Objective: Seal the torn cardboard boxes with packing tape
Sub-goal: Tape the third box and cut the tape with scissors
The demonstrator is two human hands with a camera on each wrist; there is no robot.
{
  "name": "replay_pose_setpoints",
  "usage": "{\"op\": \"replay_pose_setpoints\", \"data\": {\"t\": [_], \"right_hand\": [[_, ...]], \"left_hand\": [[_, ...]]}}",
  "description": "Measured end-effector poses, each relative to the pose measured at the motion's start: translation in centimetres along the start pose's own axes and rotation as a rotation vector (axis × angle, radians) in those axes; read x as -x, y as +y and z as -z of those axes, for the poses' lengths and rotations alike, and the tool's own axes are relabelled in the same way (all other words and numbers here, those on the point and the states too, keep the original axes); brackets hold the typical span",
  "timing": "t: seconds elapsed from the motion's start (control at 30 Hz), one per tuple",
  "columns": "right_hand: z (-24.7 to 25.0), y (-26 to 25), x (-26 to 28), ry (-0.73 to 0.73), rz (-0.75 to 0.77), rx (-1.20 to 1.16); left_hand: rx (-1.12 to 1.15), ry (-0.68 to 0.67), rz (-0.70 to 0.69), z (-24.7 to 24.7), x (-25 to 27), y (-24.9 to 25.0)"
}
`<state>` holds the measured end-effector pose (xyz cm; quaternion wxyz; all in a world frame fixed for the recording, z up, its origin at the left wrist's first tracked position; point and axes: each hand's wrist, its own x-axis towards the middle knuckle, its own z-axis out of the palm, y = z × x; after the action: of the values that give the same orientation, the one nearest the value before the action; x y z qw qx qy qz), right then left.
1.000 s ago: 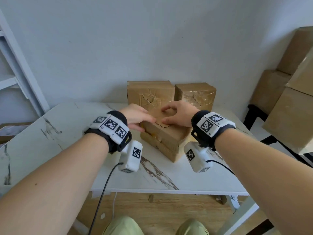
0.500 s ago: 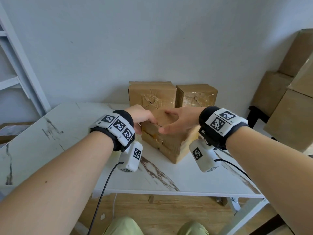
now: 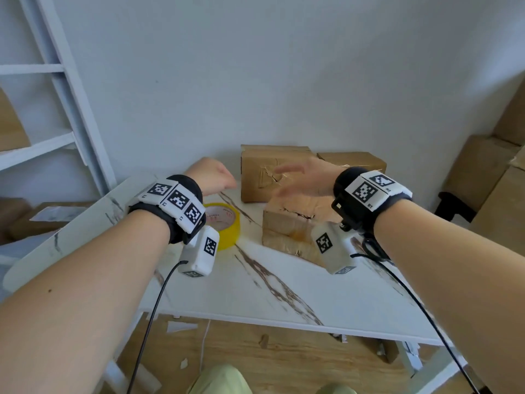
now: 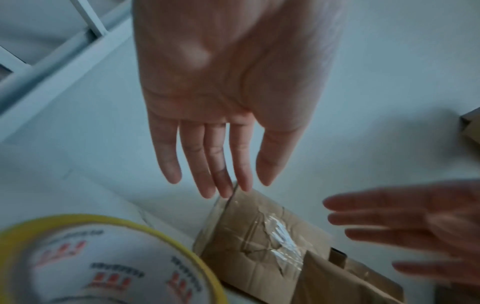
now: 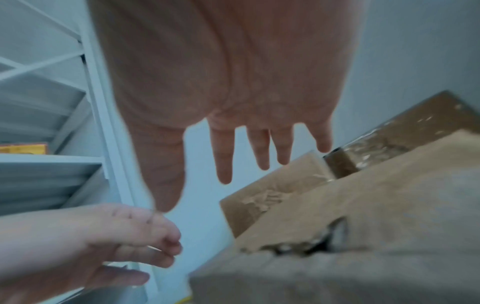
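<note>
Both hands have been lifted off the torn box [image 3: 295, 223], left on the bench [image 3: 284, 294]; the left hand [image 3: 214, 176] and right hand [image 3: 304, 177] are held released, grasping nothing. Beside it the yellow tape roll [image 3: 224, 223] is uncovered, probably needed next; farther back, two taped boxes [image 3: 267, 172] are stood.

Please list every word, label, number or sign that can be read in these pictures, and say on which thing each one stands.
Tape roll: red figures and dark lines of print on its white face, too blurred to read.
Wrist bands: black-and-white square code markers; small characters beside them, too small to read.
Wrist cameras: one square code marker each, no words.
Boxes: no legible print.
So no text can be quoted.
</note>
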<state>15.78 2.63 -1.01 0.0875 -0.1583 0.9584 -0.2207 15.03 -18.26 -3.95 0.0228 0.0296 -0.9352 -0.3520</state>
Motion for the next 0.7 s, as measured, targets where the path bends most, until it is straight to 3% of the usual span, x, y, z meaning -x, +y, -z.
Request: {"op": "replay_pose_setpoints", "data": {"t": [0.1, 0.2, 0.27, 0.5, 0.6, 0.7], "right_hand": [[-1.8, -2.5, -1.6, 0.078, 0.052, -0.010], [-3.7, -4.1, -2.8, 0.051, 0.061, 0.021], [-4.5, -4.6, -3.3, 0.043, 0.056, 0.028], [-4.8, -4.8, -3.1, 0.032, 0.007, 0.013], [-4.3, -4.7, -3.5, 0.076, -0.031, -0.022], [-3.7, -4.7, -4.0, 0.147, -0.069, -0.100]], "left_hand": [[-0.067, -0.137, 0.016, 0.6, 0.7, -2.0], [-0.225, -0.325, 0.000, 0.4, 1.6, -3.1], [-0.306, -0.381, -0.008, 0.1, 2.0, -3.5], [-0.458, -0.351, -0.095, -1.3, 1.0, -4.1], [-0.334, -0.288, -0.118, -0.5, 0.7, -3.6], [-0.057, -0.171, -0.106, 0.9, 0.5, -2.6]]}}
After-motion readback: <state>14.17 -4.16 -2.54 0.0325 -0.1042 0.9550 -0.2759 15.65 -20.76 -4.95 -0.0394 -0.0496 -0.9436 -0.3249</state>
